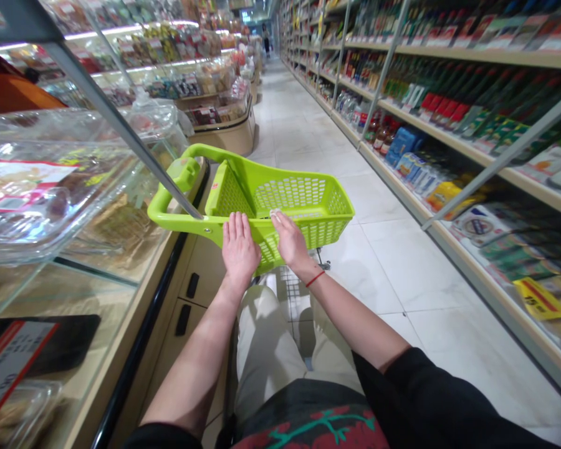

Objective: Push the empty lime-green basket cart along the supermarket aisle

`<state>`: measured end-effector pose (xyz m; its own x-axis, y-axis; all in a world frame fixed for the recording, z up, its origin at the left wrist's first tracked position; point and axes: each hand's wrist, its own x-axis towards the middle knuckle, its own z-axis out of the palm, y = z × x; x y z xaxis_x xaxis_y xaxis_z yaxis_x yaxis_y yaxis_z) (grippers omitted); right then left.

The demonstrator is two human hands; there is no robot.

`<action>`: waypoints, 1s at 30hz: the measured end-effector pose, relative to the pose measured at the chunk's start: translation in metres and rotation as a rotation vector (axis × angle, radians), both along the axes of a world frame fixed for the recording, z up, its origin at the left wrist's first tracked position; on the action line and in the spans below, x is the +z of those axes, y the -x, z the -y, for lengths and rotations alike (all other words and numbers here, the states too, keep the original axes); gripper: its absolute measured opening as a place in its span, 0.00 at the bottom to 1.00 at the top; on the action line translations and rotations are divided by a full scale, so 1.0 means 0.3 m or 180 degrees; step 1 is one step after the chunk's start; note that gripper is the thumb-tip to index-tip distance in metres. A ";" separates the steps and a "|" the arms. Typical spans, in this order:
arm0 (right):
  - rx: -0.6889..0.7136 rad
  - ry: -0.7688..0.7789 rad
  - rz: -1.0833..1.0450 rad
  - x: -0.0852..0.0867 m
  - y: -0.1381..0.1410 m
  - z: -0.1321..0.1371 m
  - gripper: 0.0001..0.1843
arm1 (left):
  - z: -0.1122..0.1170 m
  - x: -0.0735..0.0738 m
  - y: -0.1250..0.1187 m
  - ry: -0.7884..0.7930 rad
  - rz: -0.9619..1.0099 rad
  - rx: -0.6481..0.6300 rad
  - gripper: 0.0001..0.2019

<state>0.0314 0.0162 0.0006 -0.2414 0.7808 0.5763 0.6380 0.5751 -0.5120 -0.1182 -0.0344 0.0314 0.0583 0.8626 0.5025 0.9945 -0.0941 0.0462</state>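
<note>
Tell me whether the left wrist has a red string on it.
No, the left wrist is bare; the red string circles the right wrist.

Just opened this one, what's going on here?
A person stands in a supermarket aisle, the left hand and right hand resting flat on the near rim of a lime-green wheeled shopping basket. A glass food counter runs along the left, and stocked shelves along the right.
</note>
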 end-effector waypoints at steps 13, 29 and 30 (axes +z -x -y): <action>-0.0246 0.0039 0.0211 -0.036 -0.219 -0.037 0.37 | 0.001 0.007 0.001 0.0101 0.0088 0.0003 0.40; -0.0230 0.0214 0.0215 -0.006 -0.165 -0.026 0.35 | -0.017 0.018 -0.183 0.0662 -0.0405 -0.0353 0.38; -0.0172 0.0206 0.0202 -0.002 -0.151 -0.024 0.35 | -0.022 0.012 -0.199 0.0675 -0.0440 -0.0413 0.37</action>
<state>0.0768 0.0234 0.0001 -0.2324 0.8288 0.5091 0.6996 0.5060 -0.5045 -0.0586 -0.0277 0.0349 0.2303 0.9286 0.2910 0.9730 -0.2236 -0.0567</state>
